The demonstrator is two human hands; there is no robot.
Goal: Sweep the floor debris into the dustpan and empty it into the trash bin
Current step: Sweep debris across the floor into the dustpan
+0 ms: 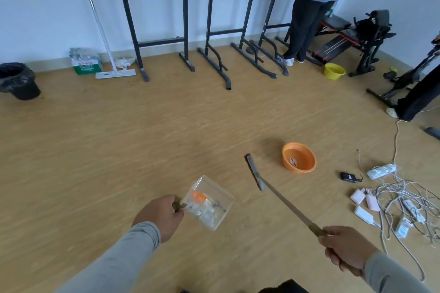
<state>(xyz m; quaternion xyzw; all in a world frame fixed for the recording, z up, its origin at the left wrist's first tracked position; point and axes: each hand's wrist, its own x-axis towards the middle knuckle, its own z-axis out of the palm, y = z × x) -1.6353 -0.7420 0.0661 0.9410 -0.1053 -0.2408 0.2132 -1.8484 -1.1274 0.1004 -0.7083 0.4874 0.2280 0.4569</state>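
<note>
My left hand [160,215] grips the short handle of a clear plastic dustpan [220,197], held above the wooden floor. Inside the pan lies debris [202,202]: an orange-and-white wrapper and pale scraps. My right hand [346,248] is closed around the long handle of a broom [285,206], whose narrow brush head [254,171] hangs just above the floor, to the right of the pan. A black trash bin [17,81] lined with a dark bag stands far off at the left, near the wall.
An orange basin [298,157] sits just right of the brush head. Tangled white cables, chargers and a power strip [382,171] lie at the right. Black metal stands [214,54], a flat mop [114,74], a yellow basin [334,71] and a standing person [307,19] line the far wall.
</note>
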